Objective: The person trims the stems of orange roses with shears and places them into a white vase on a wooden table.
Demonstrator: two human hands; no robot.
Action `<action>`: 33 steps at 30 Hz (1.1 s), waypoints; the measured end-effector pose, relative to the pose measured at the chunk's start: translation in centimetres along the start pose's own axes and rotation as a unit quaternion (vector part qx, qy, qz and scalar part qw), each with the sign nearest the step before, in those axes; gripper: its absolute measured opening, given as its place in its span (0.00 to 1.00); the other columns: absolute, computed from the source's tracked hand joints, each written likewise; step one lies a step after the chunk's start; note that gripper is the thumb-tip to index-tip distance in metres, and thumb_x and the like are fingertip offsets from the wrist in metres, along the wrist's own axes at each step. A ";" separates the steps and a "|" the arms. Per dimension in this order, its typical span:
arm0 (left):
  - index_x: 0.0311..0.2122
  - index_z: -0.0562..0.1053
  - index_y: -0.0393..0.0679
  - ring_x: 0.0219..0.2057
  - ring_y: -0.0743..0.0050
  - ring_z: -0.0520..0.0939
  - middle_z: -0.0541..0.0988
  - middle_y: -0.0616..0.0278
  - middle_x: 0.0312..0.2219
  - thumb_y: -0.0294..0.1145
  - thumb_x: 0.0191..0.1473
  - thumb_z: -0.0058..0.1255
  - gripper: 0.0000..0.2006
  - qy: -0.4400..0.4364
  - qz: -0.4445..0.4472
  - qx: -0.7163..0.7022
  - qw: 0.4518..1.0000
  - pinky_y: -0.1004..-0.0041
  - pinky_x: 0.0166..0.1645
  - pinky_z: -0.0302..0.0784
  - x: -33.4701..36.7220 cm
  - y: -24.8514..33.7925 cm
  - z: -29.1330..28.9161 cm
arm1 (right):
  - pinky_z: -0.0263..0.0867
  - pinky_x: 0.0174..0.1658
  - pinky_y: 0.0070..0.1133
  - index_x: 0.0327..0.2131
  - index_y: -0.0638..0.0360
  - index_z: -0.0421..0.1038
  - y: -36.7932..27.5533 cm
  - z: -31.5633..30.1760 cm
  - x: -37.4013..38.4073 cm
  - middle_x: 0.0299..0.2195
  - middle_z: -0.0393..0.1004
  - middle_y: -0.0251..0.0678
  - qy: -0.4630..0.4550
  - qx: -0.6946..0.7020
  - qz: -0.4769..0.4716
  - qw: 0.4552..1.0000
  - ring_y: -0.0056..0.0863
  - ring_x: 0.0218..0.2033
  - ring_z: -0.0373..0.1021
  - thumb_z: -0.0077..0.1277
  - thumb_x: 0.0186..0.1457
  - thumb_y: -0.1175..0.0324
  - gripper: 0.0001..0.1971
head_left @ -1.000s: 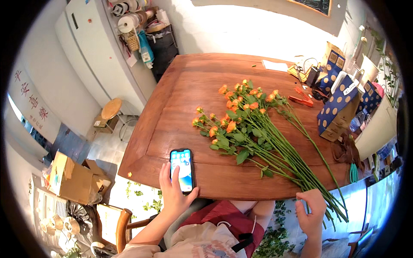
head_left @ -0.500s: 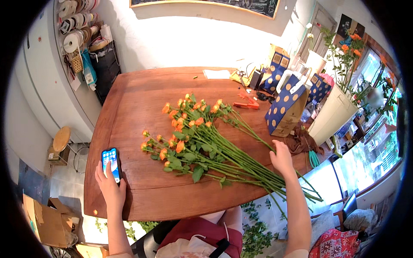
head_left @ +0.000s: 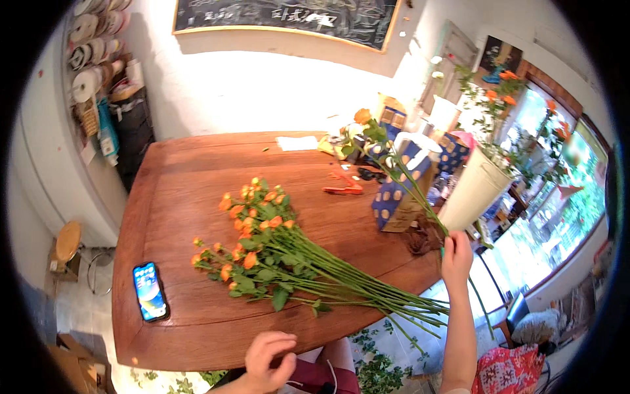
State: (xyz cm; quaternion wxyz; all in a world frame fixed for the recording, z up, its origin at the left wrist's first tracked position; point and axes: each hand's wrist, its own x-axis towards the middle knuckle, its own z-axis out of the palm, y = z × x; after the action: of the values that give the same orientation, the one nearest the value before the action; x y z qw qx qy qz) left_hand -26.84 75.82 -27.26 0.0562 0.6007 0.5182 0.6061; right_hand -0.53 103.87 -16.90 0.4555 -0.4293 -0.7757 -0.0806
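My right hand [head_left: 457,257] is closed around the green stem of an orange rose [head_left: 362,117], raised at the table's right edge. Its bloom tilts up and left in front of the paper bags, and the cut end hangs down past my wrist. My left hand [head_left: 270,358] hovers over the near table edge, holding nothing, with its fingers loosely bent and the thumb apart. Between my hands and the far side, a bunch of orange roses [head_left: 252,230] lies on the wooden table [head_left: 197,174], stems fanning over the near right edge. A lit phone [head_left: 150,292] lies at the left.
An orange-red tool [head_left: 343,187] lies beyond the bunch. Blue paper bags with gold dots [head_left: 394,205] and brown cloth [head_left: 423,239] crowd the right side. A tall cream bucket [head_left: 474,190] of flowers stands there too. Cut leaves [head_left: 380,375] litter the floor; a stool [head_left: 68,241] stands left.
My right hand has lifted a rose out of the bunch and moved outward. My left hand has left the phone and come right toward my body. The view has shifted.
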 end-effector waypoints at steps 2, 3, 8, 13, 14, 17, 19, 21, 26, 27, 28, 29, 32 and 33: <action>0.35 0.72 0.33 0.28 0.65 0.78 0.77 0.50 0.29 0.17 0.50 0.43 0.07 0.012 -0.022 -0.093 0.995 0.72 0.32 0.73 2.0 2.7 1.9 | 0.59 0.26 0.18 0.28 0.64 0.66 -0.9 -4.3 -3.5 0.20 0.65 0.33 -0.017 0.077 0.155 0.985 0.21 0.21 0.61 0.45 0.54 0.73 0.04; 0.34 0.72 0.32 0.25 0.60 0.77 0.76 0.50 0.28 0.20 0.50 0.46 0.05 -0.010 -0.083 -0.164 0.983 0.67 0.31 0.73 1.6 3.0 3.2 | 0.56 0.24 0.14 0.26 0.64 0.66 -0.9 -6.4 -6.2 0.18 0.64 0.26 -0.003 0.110 0.195 0.975 0.12 0.20 0.58 0.46 0.54 0.73 0.06; 0.52 0.62 0.37 0.37 0.78 0.75 0.72 0.53 0.45 0.22 0.49 0.51 0.24 -0.190 -0.237 -0.491 0.816 0.76 0.42 0.72 2.3 2.8 10.9 | 0.58 0.26 0.12 0.26 0.64 0.70 -1.7 -11.4 -22.7 0.21 0.70 0.27 -0.105 0.252 0.374 0.886 0.12 0.21 0.61 0.51 0.52 0.65 0.10; 0.49 0.64 0.37 0.35 0.81 0.74 0.75 0.59 0.38 0.24 0.52 0.49 0.18 -0.265 -0.284 -0.543 0.745 0.78 0.41 0.71 0.7 3.8 16.8 | 0.60 0.29 0.16 0.31 0.67 0.69 -1.0 -9.0 -33.3 0.24 0.70 0.31 -0.237 0.504 0.499 0.664 0.16 0.24 0.63 0.43 0.58 0.67 0.11; 0.47 0.66 0.37 0.34 0.81 0.74 0.75 0.61 0.36 0.24 0.52 0.49 0.16 -0.272 -0.306 -0.518 0.751 0.78 0.40 0.71 0.4 3.9 16.9 | 0.60 0.29 0.16 0.31 0.67 0.69 -0.4 -8.5 -34.0 0.24 0.70 0.31 -0.293 0.519 0.496 0.631 0.17 0.25 0.63 0.42 0.59 0.66 0.12; 0.41 0.65 0.43 0.22 0.90 0.70 0.77 0.65 0.31 0.26 0.51 0.51 0.12 -0.262 -0.333 -0.471 0.774 0.86 0.24 0.66 -1.7 3.3 18.0 | 0.60 0.31 0.17 0.31 0.66 0.68 -0.1 -7.8 -33.7 0.23 0.69 0.31 -0.407 0.504 0.417 0.637 0.18 0.25 0.63 0.39 0.61 0.66 0.13; 0.41 0.65 0.43 0.23 0.90 0.71 0.76 0.66 0.29 0.24 0.50 0.52 0.13 -0.305 -0.287 -0.343 0.841 0.86 0.24 0.66 -4.0 1.6 18.1 | 0.60 0.32 0.18 0.32 0.65 0.68 0.5 -6.9 -33.6 0.23 0.68 0.31 -0.440 0.500 0.366 0.650 0.19 0.26 0.64 0.39 0.61 0.65 0.12; 0.43 0.63 0.41 0.26 0.88 0.72 0.73 0.67 0.30 0.22 0.49 0.53 0.16 -0.320 -0.270 -0.345 0.840 0.84 0.27 0.68 -4.7 0.7 18.4 | 0.61 0.33 0.19 0.33 0.65 0.69 0.8 -6.7 -33.7 0.24 0.69 0.31 -0.446 0.486 0.380 0.648 0.19 0.27 0.64 0.40 0.60 0.64 0.13; 0.46 0.64 0.37 0.28 0.82 0.75 0.75 0.64 0.35 0.25 0.48 0.56 0.20 -0.330 -0.334 -0.485 0.738 0.80 0.32 0.73 -2.6 1.6 16.3 | 0.63 0.35 0.21 0.37 0.62 0.70 2.1 -5.5 -33.2 0.27 0.72 0.35 -0.553 0.426 0.287 0.656 0.26 0.28 0.67 0.42 0.59 0.63 0.13; 0.46 0.65 0.36 0.27 0.81 0.76 0.76 0.64 0.33 0.24 0.48 0.55 0.19 -0.352 -0.339 -0.430 0.760 0.80 0.31 0.74 -3.3 0.2 16.3 | 0.64 0.35 0.22 0.37 0.61 0.70 2.8 -5.5 -31.2 0.28 0.72 0.36 -0.625 0.377 0.204 0.653 0.28 0.29 0.68 0.42 0.59 0.62 0.13; 0.45 0.66 0.36 0.26 0.80 0.76 0.76 0.64 0.31 0.24 0.49 0.54 0.18 -0.372 -0.342 -0.373 0.778 0.80 0.31 0.75 -3.8 -0.7 16.6 | 0.64 0.36 0.23 0.38 0.60 0.70 3.4 -5.4 -28.7 0.29 0.73 0.38 -0.689 0.323 0.119 0.638 0.30 0.30 0.68 0.42 0.58 0.62 0.12; 0.31 0.66 0.34 0.25 0.73 0.79 0.76 0.55 0.30 0.19 0.46 0.55 0.09 -0.343 -0.409 -0.327 0.780 0.75 0.28 0.77 -2.3 1.0 15.8 | 0.65 0.37 0.24 0.38 0.57 0.71 2.3 -7.0 -23.9 0.31 0.73 0.39 -0.663 0.287 0.121 0.681 0.35 0.32 0.69 0.44 0.57 0.61 0.12; 0.29 0.64 0.35 0.24 0.74 0.78 0.76 0.54 0.29 0.18 0.46 0.55 0.10 -0.181 -0.413 -0.461 0.764 0.75 0.26 0.77 -4.2 -0.2 16.1 | 0.67 0.33 0.23 0.34 0.59 0.72 10.3 -5.0 -17.5 0.29 0.74 0.37 -0.314 0.436 0.423 0.730 0.23 0.29 0.71 0.49 0.50 0.69 0.08; 0.31 0.62 0.36 0.24 0.74 0.78 0.76 0.54 0.28 0.18 0.45 0.56 0.13 -0.185 -0.396 -0.458 0.774 0.75 0.26 0.77 -4.4 -0.4 16.4 | 0.67 0.30 0.22 0.32 0.63 0.70 13.0 -3.4 -13.6 0.27 0.74 0.39 -0.261 0.317 0.333 0.849 0.24 0.27 0.70 0.47 0.50 0.71 0.07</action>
State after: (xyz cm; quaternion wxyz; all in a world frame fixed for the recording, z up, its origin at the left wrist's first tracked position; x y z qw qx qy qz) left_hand -13.02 82.20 -34.72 0.6546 0.3456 0.3512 0.5733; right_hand 14.23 102.12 -28.95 0.3471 -0.4997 -0.6597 0.4412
